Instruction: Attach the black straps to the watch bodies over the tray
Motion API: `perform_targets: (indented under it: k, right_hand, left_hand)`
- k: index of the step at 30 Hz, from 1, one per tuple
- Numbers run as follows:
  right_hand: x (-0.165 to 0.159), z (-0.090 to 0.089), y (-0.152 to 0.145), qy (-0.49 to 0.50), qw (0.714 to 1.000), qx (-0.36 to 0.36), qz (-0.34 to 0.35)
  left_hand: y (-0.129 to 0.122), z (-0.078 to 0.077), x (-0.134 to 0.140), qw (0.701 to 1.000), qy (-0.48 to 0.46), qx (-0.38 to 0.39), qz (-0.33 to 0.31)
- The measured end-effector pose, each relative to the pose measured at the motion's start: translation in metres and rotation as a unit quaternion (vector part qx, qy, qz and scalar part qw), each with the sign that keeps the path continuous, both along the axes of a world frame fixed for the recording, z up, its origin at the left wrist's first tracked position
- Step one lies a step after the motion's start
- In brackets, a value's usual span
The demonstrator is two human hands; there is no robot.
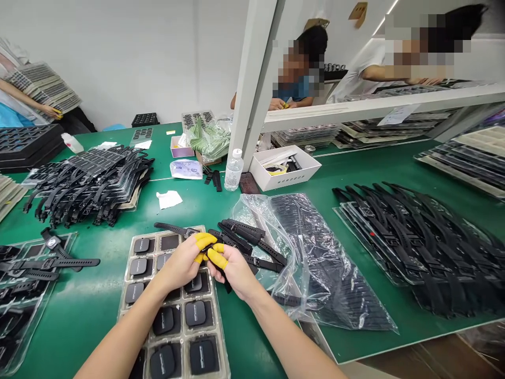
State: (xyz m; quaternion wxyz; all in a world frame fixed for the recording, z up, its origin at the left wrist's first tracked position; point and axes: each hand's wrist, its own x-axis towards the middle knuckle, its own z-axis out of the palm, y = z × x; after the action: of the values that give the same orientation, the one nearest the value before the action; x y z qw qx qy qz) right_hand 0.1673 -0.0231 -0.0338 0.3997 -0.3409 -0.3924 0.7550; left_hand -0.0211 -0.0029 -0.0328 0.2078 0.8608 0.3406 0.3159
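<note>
My left hand [188,261] and my right hand [232,266] meet above a clear plastic tray [224,342]. Yellow finger cots cover several fingertips. Both hands are closed, pinching a black watch strap [228,285]; its end hangs below my right hand, and my fingers hide most of the rest. In the tray's compartments lie square black watch heads [196,313] with pale lettering. A watch head with a strap [170,228] attached lies at the tray's far edge. Loose black straps [268,252] are heaped just right of my hands.
A clear bag of black straps [315,252] lies to the right. Trays piled with strapped watches stand at left [90,184] and right [398,231]. A water bottle [234,171], phone [249,183] and white box [286,173] stand behind, by a white post [252,79]. Other people are beyond.
</note>
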Motion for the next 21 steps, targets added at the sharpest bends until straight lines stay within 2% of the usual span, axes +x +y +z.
perform_targets:
  k: [6,8,11,13,21]
  right_hand:
    - [0.0021,0.0038,0.003,0.038,0.996,-0.024,-0.074]
    - [0.0045,0.0047,0.0043,0.044,0.997,-0.015,-0.058]
    - [0.0057,0.0037,0.0043,0.037,0.999,0.002,0.015]
    - [0.0052,0.0021,0.0037,0.035,0.999,0.004,0.036]
    - [0.0022,-0.0007,0.0033,0.049,0.999,-0.019,0.001]
  left_hand:
    - [-0.0024,0.0016,0.0031,0.997,-0.038,0.001,0.067]
    - [-0.0027,0.0018,0.0028,0.997,-0.034,-0.004,0.068]
    - [-0.0029,0.0013,0.0019,0.999,-0.009,-0.007,0.036]
    - [-0.003,0.0017,0.0017,1.0,0.002,-0.01,0.018]
    - [-0.0035,0.0069,0.0032,0.999,0.009,-0.016,0.027]
